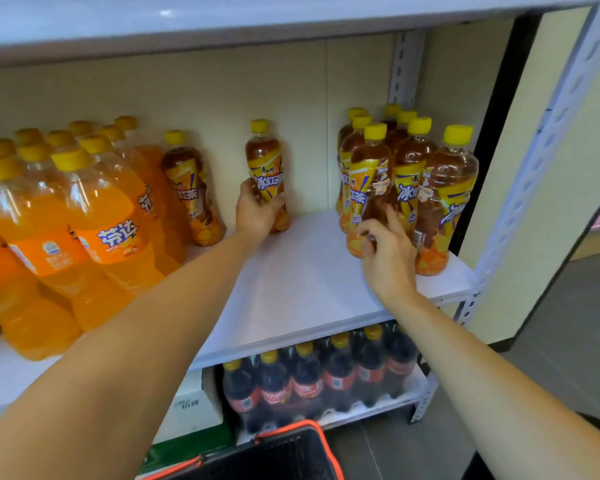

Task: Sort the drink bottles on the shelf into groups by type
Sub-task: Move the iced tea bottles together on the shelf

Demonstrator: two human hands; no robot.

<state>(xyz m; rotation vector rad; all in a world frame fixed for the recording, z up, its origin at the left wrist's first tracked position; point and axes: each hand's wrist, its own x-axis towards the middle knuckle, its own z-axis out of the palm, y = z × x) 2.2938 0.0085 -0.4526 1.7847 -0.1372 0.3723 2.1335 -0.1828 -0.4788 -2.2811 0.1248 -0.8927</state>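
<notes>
Now | left grip (pixel 257 211) wraps lone tea bottle (pixel 266 168) | right grip (pixel 387 252) spread, touching tea cluster (pixel 406 178)

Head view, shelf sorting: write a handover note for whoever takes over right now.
Left hand: gripping a lone tea bottle mid-shelf.
Right hand: on the front bottle of the tea group, far right; grip unclear.
Orange sodas grouped left; one stray tea stands beside them.
Done: most tea grouped right.
Left: move the held bottle and the stray to the tea group.
</notes>
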